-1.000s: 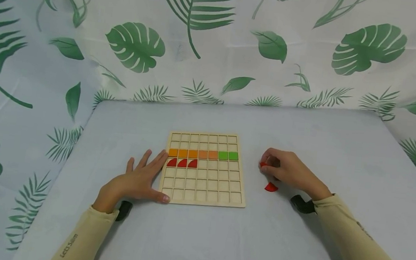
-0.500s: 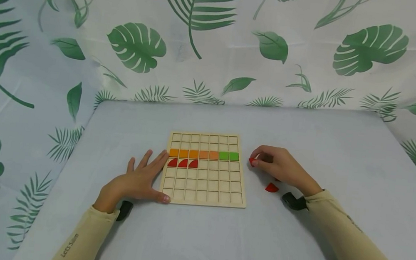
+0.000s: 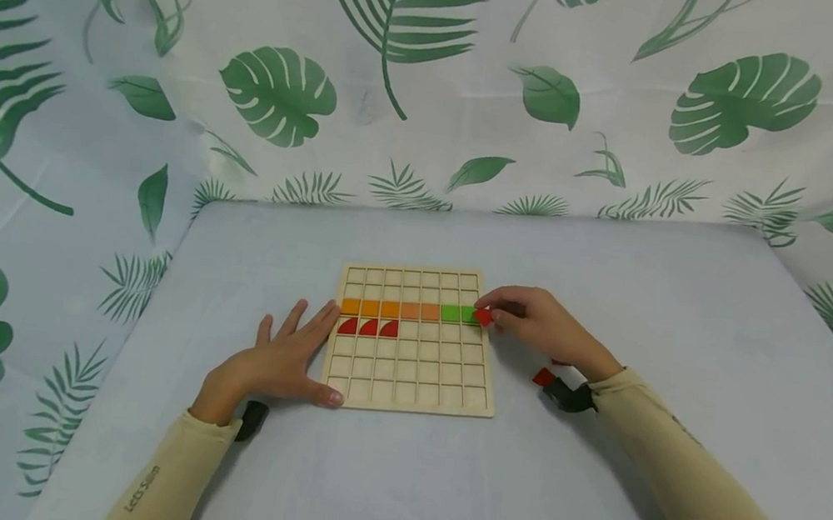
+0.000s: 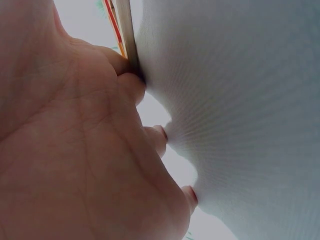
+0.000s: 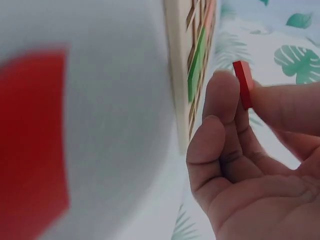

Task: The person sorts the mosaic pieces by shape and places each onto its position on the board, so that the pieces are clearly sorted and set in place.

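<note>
Red, flat quarter-round wooden piece [image 3: 483, 317] sits pinched between thumb and fingertips of the right hand [image 3: 541, 326], at the right edge of the gridded wooden board [image 3: 413, 377], beside the green squares [image 3: 459, 313]. Empty cells lie leftward, past three red quarter-rounds [image 3: 368, 327]. Left hand [image 3: 271, 361] lies flat, fingers spread, against the board's left edge.

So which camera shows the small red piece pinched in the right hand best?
The right wrist view: the small red piece shows close, edge-on, pinched between fingers. The head view shows it tiny at the board's edge. The left wrist view misses it.
</note>
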### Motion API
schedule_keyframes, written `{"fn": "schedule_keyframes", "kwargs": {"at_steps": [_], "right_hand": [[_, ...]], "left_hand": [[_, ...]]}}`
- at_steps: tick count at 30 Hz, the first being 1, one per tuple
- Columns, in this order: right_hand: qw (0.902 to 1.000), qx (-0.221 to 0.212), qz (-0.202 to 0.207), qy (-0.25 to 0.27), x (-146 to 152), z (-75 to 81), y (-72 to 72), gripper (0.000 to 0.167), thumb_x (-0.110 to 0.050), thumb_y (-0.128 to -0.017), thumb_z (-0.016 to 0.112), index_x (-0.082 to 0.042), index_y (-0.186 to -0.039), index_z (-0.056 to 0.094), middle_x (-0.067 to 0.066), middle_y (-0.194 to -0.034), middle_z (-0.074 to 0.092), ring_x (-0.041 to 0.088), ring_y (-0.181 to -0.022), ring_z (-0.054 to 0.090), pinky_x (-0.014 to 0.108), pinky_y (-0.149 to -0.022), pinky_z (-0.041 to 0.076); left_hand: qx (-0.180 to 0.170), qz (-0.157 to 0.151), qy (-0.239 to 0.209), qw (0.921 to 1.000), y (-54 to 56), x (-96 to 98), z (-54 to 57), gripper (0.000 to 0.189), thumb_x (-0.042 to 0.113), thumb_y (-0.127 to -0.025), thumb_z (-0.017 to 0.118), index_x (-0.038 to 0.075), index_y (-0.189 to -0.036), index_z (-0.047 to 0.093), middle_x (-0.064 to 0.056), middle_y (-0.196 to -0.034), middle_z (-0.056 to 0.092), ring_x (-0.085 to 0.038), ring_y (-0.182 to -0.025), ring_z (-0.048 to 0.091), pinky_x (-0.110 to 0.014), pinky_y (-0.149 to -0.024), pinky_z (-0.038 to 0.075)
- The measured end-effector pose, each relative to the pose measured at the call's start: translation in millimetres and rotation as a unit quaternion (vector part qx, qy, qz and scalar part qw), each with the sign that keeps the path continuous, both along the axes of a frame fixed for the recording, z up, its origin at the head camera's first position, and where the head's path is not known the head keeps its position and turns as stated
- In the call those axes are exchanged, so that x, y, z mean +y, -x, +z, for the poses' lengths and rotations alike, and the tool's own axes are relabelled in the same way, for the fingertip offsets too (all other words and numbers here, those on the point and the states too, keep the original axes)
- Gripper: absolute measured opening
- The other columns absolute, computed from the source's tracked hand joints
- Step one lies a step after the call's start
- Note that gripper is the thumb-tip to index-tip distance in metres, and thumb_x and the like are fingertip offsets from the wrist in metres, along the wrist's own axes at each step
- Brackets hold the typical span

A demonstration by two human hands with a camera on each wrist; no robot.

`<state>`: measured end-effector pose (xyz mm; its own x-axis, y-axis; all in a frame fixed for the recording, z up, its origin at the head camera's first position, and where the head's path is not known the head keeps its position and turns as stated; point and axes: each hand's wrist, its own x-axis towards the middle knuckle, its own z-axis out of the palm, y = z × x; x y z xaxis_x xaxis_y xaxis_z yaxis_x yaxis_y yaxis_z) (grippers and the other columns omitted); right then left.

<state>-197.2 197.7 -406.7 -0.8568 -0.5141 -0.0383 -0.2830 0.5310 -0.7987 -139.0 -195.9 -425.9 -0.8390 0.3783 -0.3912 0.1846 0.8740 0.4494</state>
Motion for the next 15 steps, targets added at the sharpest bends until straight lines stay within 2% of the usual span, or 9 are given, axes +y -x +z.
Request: {"fn": "schedule_keyframes", "kwargs": {"at_steps": [3, 7, 15], "right_hand": [[0.9998, -0.015, 0.003, 0.014, -5, -1.2, 0.9, 0.024, 0.0, -0.107, 0.061, 0.002, -0.127, 0.073, 0.009, -0.108, 0.075, 0.023, -0.09, 0.07, 0.036, -0.084, 0.055], [0.9998, -0.015, 0.001, 0.015, -11, -1.4, 2.5, 0.022, 0.0, -0.107, 0.061, 0.0, -0.124, 0.074, 0.008, -0.11, 0.075, 0.023, -0.09, 0.07, 0.038, -0.082, 0.057], [0.9996, 0.003, 0.008, 0.028, -21, 0.0, 7.2, 0.01, -0.001, -0.104, 0.066, -0.002, -0.111, 0.073, 0.006, -0.101, 0.073, 0.023, -0.087, 0.066, 0.03, -0.078, 0.055]], "left_hand": [[0.0, 0.001, 0.001, 1.0, 0.1, 0.3, -0.4, 0.134, 0.062, -0.08, 0.089, 0.009, -0.173, 0.008, -0.01, -0.18, 0.002, -0.044, -0.162, -0.012, -0.077, -0.117, -0.011], [0.002, 0.0, 0.003, 1.0, -0.1, 0.8, -0.7, 0.134, 0.062, -0.08, 0.088, 0.009, -0.173, 0.008, -0.01, -0.18, 0.003, -0.044, -0.162, -0.011, -0.077, -0.117, -0.011], [0.003, 0.002, 0.005, 1.0, -0.4, 1.2, -0.2, 0.135, 0.063, -0.079, 0.089, 0.01, -0.173, 0.008, -0.009, -0.18, 0.003, -0.044, -0.162, -0.011, -0.077, -0.117, -0.01]]}}
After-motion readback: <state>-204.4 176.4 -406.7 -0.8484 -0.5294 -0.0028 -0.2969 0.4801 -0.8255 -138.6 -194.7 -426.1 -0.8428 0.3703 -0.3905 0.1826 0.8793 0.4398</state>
